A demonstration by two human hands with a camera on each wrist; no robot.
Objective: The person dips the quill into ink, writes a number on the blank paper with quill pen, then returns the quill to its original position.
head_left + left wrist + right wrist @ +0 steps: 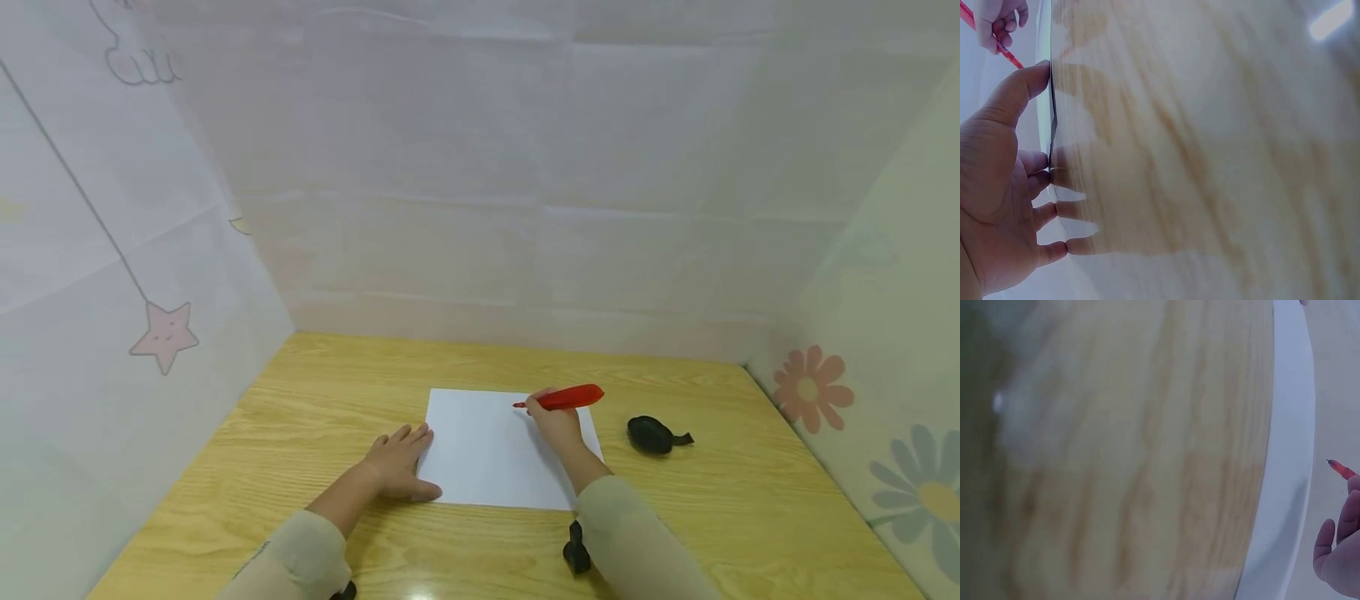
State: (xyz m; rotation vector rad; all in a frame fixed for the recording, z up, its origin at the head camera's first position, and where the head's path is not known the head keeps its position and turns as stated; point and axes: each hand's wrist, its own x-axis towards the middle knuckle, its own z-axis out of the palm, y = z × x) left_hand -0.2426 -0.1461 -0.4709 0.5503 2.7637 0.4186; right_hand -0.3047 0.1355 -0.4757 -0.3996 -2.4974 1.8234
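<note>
Flower-printed wall [885,250] flanked wooden tabletop [300,408]. Red pen [572,397] slanted over paper [483,454], tip apparently raised; right hand [558,427] pinched it, grip near tip, sound hold for something likely light, stiff. Paper looked thin, apt to slide; left hand [397,463], fingers spread, rested at its left edge. Black object [649,435] lay right of paper, out of pen's way.

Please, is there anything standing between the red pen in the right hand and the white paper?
Nothing visible does. The right hand holds the red pen with its tip over bare white paper; the left hand rests at the paper's left edge, clear of the tip.
</note>
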